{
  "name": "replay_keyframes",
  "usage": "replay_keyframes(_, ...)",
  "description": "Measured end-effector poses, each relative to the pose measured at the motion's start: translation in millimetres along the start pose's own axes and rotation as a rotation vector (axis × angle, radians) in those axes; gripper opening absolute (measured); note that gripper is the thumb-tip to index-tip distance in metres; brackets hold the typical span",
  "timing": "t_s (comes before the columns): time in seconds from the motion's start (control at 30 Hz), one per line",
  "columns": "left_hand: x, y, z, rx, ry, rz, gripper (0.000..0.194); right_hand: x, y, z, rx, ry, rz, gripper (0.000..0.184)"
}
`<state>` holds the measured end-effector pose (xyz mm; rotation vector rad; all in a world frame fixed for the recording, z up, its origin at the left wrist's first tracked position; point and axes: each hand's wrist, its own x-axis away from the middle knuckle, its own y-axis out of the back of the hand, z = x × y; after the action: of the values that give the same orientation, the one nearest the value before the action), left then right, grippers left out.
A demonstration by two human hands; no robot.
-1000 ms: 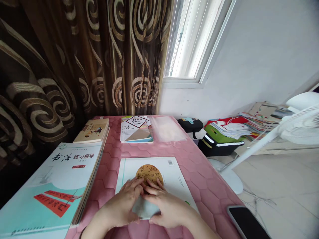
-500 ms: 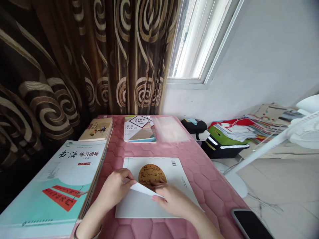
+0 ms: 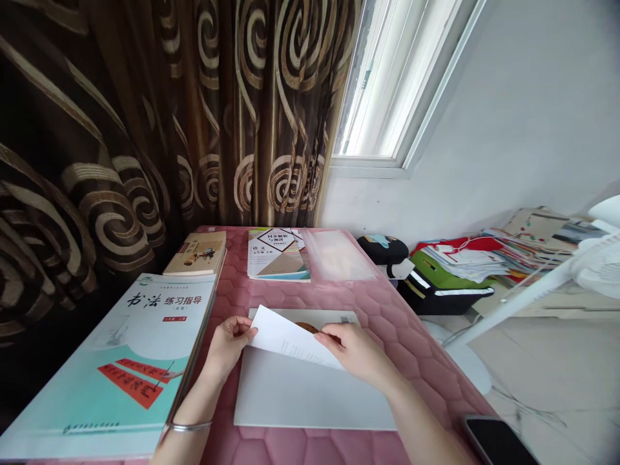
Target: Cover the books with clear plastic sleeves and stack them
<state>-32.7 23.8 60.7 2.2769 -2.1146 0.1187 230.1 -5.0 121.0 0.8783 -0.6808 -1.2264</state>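
"What's the left hand doing?"

"Pinching the left edge of a white paper flap. The fingertips are together on the paper, with the hand turned palm-inward and the wrist low."

"And the right hand?"

"Its fingers lie over the flap's right part, near the lower edge. The thumb is out of sight, so I can't tell whether that hand is clamped or only resting there. The two hands stand well apart, with the flap arched up between them."

"Where's the paper, exactly?"

"It's tilted up, above a flat white sheet; I can't tell whether they're one piece. Behind the flap, a book shows a barcode and part of a round brown picture. All of this lies on a pink quilted table cover."

"How much room is around it?"

"On the left, a calligraphy workbook sits just beside the left hand, and its edge runs close to the wrist with the silver bangle. On the right, there's open pink cover past the hand, then a phone near the table's edge. Farther up lie a school textbook and a clear plastic sleeve."
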Motion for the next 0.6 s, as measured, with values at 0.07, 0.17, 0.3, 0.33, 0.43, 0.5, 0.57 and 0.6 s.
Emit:
replay_keyframes(0.07,0,-0.8,-1,0.032,0.019,0.007,0.037,1,0,-1,-0.063,-0.005,0.017,0.036)
replay_keyframes(0.17,0,-2.1,0,0.050,0.038,0.004,0.038,2,-4,-5,-0.104,0.016,0.026,0.029)
replay_keyframes(0.3,0,-3.7,3,0.023,0.046,-0.020,0.037,0,-15,-5,-0.020,0.084,-0.092,0.022)
replay_keyframes(0.33,0,-4.1,4,0.011,0.037,-0.034,0.037,-1,-18,-2,0.032,0.113,-0.165,0.021)
replay_keyframes(0.43,-2,-5.4,10,-0.042,0.002,-0.101,0.037,-3,-33,12,0.201,0.265,-0.381,0.020)
replay_keyframes(0.5,-4,-6.2,14,-0.094,-0.022,-0.142,0.038,-4,-49,25,0.277,0.401,-0.429,0.025)
replay_keyframes(0.57,-5,-6.8,16,-0.166,-0.056,-0.157,0.038,-5,-68,33,0.325,0.498,-0.411,0.034)
replay_keyframes(0.6,-5,-7.0,18,-0.205,-0.079,-0.151,0.037,-5,-77,36,0.346,0.517,-0.392,0.039)
